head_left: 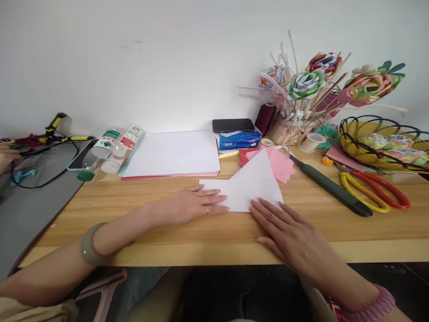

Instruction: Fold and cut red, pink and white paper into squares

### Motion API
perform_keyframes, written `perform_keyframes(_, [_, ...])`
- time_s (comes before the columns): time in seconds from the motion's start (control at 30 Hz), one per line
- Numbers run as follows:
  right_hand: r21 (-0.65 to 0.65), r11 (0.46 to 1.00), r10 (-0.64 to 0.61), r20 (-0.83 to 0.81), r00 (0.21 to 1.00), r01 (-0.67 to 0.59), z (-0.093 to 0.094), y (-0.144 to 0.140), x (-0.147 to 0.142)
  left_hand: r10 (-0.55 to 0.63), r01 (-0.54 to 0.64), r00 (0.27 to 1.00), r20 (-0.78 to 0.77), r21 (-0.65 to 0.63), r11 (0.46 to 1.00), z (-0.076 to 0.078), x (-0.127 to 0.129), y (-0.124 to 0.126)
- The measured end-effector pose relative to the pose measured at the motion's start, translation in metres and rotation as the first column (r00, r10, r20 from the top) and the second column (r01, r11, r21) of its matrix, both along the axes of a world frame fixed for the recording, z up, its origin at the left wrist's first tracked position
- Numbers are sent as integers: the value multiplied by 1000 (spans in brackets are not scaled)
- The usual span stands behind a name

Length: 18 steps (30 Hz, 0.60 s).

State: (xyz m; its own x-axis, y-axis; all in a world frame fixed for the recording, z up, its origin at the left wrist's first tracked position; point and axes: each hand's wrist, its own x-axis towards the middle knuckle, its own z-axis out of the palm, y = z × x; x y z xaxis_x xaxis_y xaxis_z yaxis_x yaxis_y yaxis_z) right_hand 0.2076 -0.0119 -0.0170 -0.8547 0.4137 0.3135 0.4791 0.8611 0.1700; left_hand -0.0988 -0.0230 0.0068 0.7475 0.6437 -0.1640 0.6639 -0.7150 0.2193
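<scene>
A folded sheet of white paper [246, 188] lies flat on the wooden table, one part of it rising to a slanted point at the back. On its left end my left hand [187, 203] rests with fingers stretched out, a ring on one finger. My right hand [284, 228] lies on the paper's front right corner, its fingers straight and flat. Neither hand grips the paper. Just behind the paper sit several pink paper squares [283, 165].
A stack of coloured and white paper [174, 154] lies at the back left, near two plastic bottles [124, 145]. A phone [233, 125] rests on a blue tissue pack [238, 140]. To the right are a dark green-handled tool [335, 188], scissors [385, 190], paper flowers [306, 82] and a yellow basket [355, 145].
</scene>
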Motion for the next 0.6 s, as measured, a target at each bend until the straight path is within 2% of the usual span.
perform_keyframes(0.23, [23,996,-81,26,996,81,-1,9,51,-18,18,1000,6,27,999,-2,-1,-2])
perform_keyframes(0.33, [-76,991,-113,-27,993,111,0,10,63,-8,8,1000,9,20,1000,-1,0,-2])
perform_keyframes(0.43, [-213,963,-200,-155,968,165,2,10,65,-2,2,1000,24,16,1000,-1,0,-2])
perform_keyframes(0.6, [-340,895,-391,-284,875,290,9,22,48,-14,10,997,81,47,999,-1,2,2])
